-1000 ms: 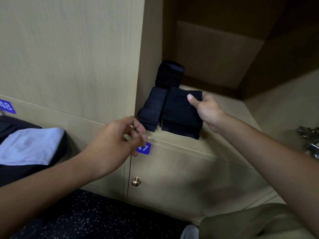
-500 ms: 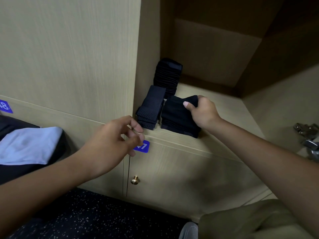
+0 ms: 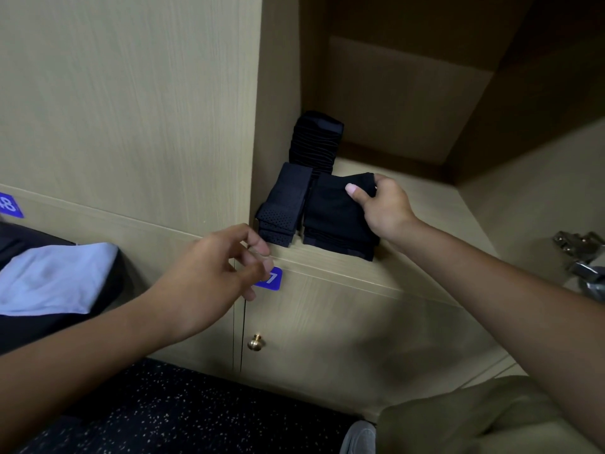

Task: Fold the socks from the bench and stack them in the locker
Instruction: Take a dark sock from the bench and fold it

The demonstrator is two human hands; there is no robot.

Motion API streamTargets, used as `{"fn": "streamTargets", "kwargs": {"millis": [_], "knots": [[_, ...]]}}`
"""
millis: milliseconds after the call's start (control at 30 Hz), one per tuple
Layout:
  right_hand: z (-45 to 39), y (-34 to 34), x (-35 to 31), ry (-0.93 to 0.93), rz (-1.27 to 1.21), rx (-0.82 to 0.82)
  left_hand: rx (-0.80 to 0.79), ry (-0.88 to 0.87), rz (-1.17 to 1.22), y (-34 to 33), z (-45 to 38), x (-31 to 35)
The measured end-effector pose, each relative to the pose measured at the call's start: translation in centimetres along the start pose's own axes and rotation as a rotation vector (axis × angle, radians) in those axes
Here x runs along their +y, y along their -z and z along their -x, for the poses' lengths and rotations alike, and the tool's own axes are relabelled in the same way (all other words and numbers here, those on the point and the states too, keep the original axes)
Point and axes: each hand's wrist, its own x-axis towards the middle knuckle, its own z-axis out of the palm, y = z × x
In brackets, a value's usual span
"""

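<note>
Inside the open wooden locker (image 3: 422,204), three stacks of folded dark socks stand at the front left. A tall stack (image 3: 316,139) is at the back, a narrow perforated stack (image 3: 283,204) leans by the left wall, and a wider black stack (image 3: 334,217) lies at the front edge. My right hand (image 3: 383,208) grips the far end of the top sock on the wider stack, thumb on top. My left hand (image 3: 212,273) hovers below the shelf edge with loosely curled fingers, holding nothing.
A blue number tag (image 3: 271,278) and a brass knob (image 3: 254,342) mark the closed door below. At the left lies a dark bag with a pale blue cloth (image 3: 52,276). A metal hinge (image 3: 582,257) juts out at the right. Speckled dark floor lies below.
My right hand has drawn the far end of the top sock toward me and curled round it. My left hand has barely moved.
</note>
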Motion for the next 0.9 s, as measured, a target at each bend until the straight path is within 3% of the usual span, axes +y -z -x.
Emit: {"fn": "streamTargets", "kwargs": {"millis": [333, 467, 567, 633, 700, 900], "knots": [[0.1, -0.2, 0.3, -0.036, 0.309, 0.043, -0.014, -0.006, -0.011, 0.1, -0.1, -0.4], [1.8, -0.2, -0.9, 0.216, 0.504, 0.149, -0.012, -0.014, -0.012, 0.1, 0.0, -0.3], [3.2, -0.5, -2.0, 0.311, 0.560, -0.031, -0.009, -0.020, -0.026, 0.3, 0.0, -0.3], [4.1, -1.0, -1.9, 0.232, 0.618, -0.247, -0.010, -0.020, -0.030, 0.6, 0.1, -0.4], [4.9, -1.7, -1.3, 0.142, 0.688, -0.363, -0.007, -0.018, -0.033, 0.9, 0.1, -0.5], [5.4, -2.2, -1.5, 0.071, 0.745, -0.363, 0.012, -0.013, -0.032, 2.0, 0.5, -0.8]]}}
